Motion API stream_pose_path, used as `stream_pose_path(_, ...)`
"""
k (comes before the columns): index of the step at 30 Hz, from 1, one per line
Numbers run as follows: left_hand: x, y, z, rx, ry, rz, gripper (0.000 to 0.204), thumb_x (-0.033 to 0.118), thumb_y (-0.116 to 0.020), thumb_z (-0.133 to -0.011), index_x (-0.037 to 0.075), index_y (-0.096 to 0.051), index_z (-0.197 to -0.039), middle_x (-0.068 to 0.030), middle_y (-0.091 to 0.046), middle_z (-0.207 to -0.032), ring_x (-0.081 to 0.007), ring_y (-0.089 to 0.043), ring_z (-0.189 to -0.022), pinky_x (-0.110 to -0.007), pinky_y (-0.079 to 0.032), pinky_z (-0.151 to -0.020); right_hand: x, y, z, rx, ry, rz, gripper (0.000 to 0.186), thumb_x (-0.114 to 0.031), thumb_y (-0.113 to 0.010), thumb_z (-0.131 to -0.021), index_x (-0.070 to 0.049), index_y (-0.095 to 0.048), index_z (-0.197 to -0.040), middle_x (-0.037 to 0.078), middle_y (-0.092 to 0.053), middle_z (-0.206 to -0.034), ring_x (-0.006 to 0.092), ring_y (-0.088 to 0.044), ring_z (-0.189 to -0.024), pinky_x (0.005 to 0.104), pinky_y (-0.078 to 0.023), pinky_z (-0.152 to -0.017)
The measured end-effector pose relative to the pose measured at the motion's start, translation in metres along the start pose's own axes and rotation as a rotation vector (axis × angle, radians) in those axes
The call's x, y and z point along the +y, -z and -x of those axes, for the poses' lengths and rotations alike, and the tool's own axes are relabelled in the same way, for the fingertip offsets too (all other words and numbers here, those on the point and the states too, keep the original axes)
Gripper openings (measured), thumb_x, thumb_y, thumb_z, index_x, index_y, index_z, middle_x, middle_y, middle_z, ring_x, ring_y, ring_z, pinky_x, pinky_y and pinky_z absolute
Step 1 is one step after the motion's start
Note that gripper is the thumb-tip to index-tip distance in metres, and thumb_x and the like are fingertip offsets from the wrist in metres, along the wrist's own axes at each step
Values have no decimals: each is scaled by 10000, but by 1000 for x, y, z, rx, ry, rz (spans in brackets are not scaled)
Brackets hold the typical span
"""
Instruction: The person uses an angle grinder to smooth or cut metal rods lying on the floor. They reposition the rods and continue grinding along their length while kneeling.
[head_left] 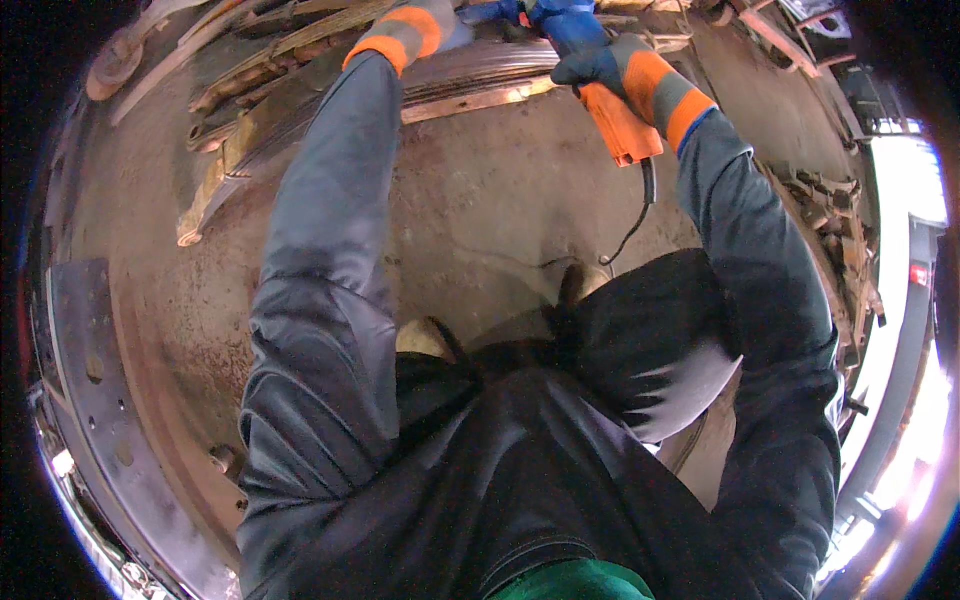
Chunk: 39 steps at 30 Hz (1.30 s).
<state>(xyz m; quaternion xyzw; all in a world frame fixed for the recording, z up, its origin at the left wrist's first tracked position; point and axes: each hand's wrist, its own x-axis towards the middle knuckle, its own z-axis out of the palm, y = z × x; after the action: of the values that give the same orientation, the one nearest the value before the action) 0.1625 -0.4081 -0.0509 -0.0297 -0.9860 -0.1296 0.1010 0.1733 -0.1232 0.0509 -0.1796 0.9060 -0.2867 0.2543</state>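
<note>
Orange power tool clamped in gloved right hand; left hand gripping tool front, closure partly cut off. Stacked metal leaf strips beneath. No containers seen.

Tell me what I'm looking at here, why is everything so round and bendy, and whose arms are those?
The picture comes from a wide fisheye camera worn on a person's head, looking down, so straight edges bend near the rim. The arms in dark sleeves are the person's own, reaching away from the body.

Both hands wear gloves with orange cuffs. The right hand has its grip closed on an orange and blue power tool, with a black cable hanging from it. The left hand sits at the top edge, on or just above a bundle of long rusty metal strips; its fingers are cut off by the edge.

Below lie a dusty concrete floor, the toes of two boots, and a dark metal plate with holes on the left.
</note>
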Motion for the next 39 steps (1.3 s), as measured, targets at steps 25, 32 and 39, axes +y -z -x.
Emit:
stream_pose_path(25, 1, -2, -22, -41, 46, -107, 480, 413, -760, -791, 2, -724, -1036, -233, -729, -929, -392, -703, -829, -475, -541, -766, 32, 19, -36, 178, 7, -35, 407, -389, -875, -634, -26, -730, -749, 85, -689, -715, 204, -588, -574, 385, -490, -580)
stream_pose_path(32, -44, -18, -36, -116, 94, -43, 493, 424, -768, -786, 5, -727, -1043, -215, -738, -922, -381, -707, -821, -479, -542, -767, 10, 11, -53, 13, 149, 240, 678, -597, -863, -589, -35, -768, -956, 154, -750, -922, 263, -668, -807, 419, -539, -768)
stream_pose_path(39, 39, 28, -26, -176, 145, 168, 525, 472, -668, -869, 77, -685, -1214, -266, -694, -1146, -430, -658, -1042, -475, -525, -875, 62, 23, -129, -58, 181, 254, 297, -301, -808, -752, -51, -691, -861, 93, -679, -815, 228, -584, -724, 387, -504, -705)
